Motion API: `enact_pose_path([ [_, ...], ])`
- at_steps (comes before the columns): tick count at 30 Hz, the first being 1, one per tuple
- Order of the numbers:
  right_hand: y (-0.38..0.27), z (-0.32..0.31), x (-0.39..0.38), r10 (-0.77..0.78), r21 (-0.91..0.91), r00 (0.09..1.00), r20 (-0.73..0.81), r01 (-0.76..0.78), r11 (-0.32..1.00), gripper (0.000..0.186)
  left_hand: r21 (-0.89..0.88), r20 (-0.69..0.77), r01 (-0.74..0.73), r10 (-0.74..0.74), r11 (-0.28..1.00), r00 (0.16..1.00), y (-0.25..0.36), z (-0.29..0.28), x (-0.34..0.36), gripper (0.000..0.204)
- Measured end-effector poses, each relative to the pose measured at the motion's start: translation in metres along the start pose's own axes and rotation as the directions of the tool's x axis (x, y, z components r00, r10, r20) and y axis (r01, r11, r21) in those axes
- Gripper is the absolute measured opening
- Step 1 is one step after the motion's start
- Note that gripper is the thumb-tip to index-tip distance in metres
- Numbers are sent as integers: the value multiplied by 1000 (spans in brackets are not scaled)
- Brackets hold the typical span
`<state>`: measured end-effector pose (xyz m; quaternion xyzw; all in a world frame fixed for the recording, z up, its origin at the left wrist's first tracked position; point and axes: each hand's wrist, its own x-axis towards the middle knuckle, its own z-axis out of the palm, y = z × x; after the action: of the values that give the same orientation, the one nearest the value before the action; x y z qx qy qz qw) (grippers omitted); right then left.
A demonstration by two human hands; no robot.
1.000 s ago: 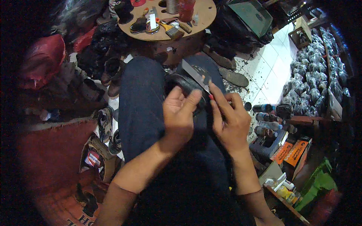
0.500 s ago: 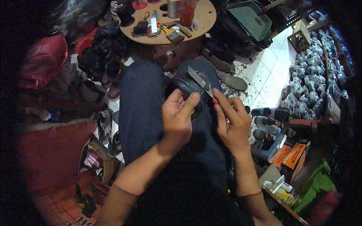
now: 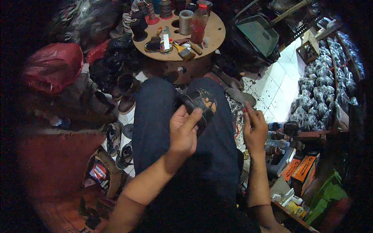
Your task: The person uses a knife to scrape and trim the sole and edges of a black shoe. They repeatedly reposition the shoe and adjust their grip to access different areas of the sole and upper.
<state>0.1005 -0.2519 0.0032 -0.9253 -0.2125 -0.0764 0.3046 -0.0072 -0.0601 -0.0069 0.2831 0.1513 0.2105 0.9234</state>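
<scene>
My left hand [image 3: 184, 133] grips a dark black shoe [image 3: 199, 101] over my lap, thumb on top and fingers curled beneath. The shoe's upturned face has rough tan patches near its far right side. To the right, away from the shoe, my right hand [image 3: 256, 133] is closed round a knife [image 3: 237, 93]. The knife's blade is smeared by motion and points up and to the left; a bit of red handle shows at the fingertips.
Ahead stands a round wooden table [image 3: 211, 40] with thread spools, a red bottle [image 3: 199, 24] and a paintbrush [image 3: 184, 53]. Loose shoes [image 3: 114, 138] lie left of my legs. Dark scraps litter the tiles. Plastic-wrapped bundles [image 3: 314, 85] and orange boxes [image 3: 303, 169] fill the right.
My right hand has drawn the knife away from the shoe, to the right. The shoe has turned in my left hand, bringing its tan-patched face into view. The whole view has tilted up slightly.
</scene>
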Motion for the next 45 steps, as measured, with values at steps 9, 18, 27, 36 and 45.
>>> enact_pose_path([
  [9,-7,-2,2,138,497,990,36,-138,857,35,-21,100,207,-204,978,974,25,-4,8,37],
  [18,-53,-11,-24,-226,234,974,32,212,949,42,-26,97,180,-177,983,979,32,-11,20,47],
  [27,-69,-7,-27,-242,180,964,108,220,959,39,-100,72,195,-188,976,980,31,-10,18,42],
  [36,-74,-3,-26,-241,203,965,107,216,955,38,-109,108,188,-176,976,978,30,-10,19,42],
  [45,-84,12,-16,-312,-31,950,15,312,949,43,-80,45,179,-175,981,983,25,-11,19,38],
])
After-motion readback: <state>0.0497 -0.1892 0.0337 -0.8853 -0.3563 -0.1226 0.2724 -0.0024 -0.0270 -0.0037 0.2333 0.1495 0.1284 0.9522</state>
